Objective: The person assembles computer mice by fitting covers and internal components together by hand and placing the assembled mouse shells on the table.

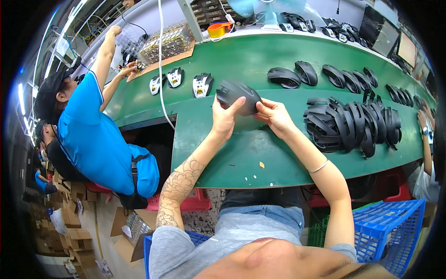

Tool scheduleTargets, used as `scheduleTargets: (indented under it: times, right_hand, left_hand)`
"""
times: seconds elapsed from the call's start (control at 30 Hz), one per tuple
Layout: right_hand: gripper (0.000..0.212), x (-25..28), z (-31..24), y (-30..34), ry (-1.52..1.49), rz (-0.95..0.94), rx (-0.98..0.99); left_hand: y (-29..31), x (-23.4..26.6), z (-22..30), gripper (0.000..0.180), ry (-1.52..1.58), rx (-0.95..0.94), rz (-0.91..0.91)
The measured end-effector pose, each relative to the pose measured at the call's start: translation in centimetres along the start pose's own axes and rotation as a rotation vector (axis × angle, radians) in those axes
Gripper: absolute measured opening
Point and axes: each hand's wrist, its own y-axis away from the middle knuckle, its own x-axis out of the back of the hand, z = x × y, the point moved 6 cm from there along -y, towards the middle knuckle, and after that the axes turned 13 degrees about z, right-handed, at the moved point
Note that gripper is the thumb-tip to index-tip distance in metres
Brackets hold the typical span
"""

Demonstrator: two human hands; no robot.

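Note:
A black computer mouse (241, 94) is held up over the green bench in front of me. My left hand (225, 116) is closed round its left end, thumb on top. My right hand (277, 117) pinches its right end between thumb and fingers. To the right lies a heap of curved black plastic shell pieces (350, 122). Beyond the held mouse, two black mice (284, 77) sit together, and several more (353, 80) stand in a row farther right. Left of my hands are open mouse bodies with white insides (202, 85).
A white cable (161, 60) hangs down at the bench's left edge. Close by on the left, a co-worker in a blue shirt (88, 125) reaches toward stacked clear trays (162, 44). A fan (271, 18) stands on the back shelf. A blue crate (390, 232) is low at my right.

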Motion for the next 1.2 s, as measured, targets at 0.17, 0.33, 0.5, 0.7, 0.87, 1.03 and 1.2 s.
scheduleTargets:
  times: [0.17, 0.33, 0.5, 0.7, 0.87, 1.03, 1.2]
  right_hand:
    - [0.040, 0.2, -0.1, -0.4, 0.101, 0.025, -0.014]
    - [0.038, -0.1, -0.8, -0.3, 0.226, 0.057, 0.065]
    - [0.029, -0.5, -0.5, -0.3, 0.485, -0.083, 0.106]
    - [0.033, 2.0, -0.1, -1.1, 0.211, 0.027, 0.028]
    - [0.029, 3.8, 0.2, -2.9, -0.086, 0.251, 0.054]
    - [0.029, 2.0, -0.9, -2.7, 0.104, 0.118, -0.050]
    - [0.033, 1.4, -0.2, -2.9, 0.377, 0.061, -0.033]
  left_hand:
    - [-0.6, 0.7, -1.0, 0.044, 0.007, 0.051, 0.005]
    - [-1.2, 1.9, -2.1, 0.033, 0.180, 0.342, 0.140]
    - [-2.3, 3.6, -2.2, 0.032, 0.069, 0.350, 0.182]
    - [3.8, -3.3, 7.2, 0.069, -0.794, -0.931, 0.057]
    - [19.1, -13.0, 11.7, 0.016, -0.601, -1.552, -0.799]
    - [23.7, -15.4, 13.2, 0.040, -0.799, -1.989, -1.132]
    - [23.4, -13.5, 11.0, 0.044, -0.868, -2.145, -1.199]
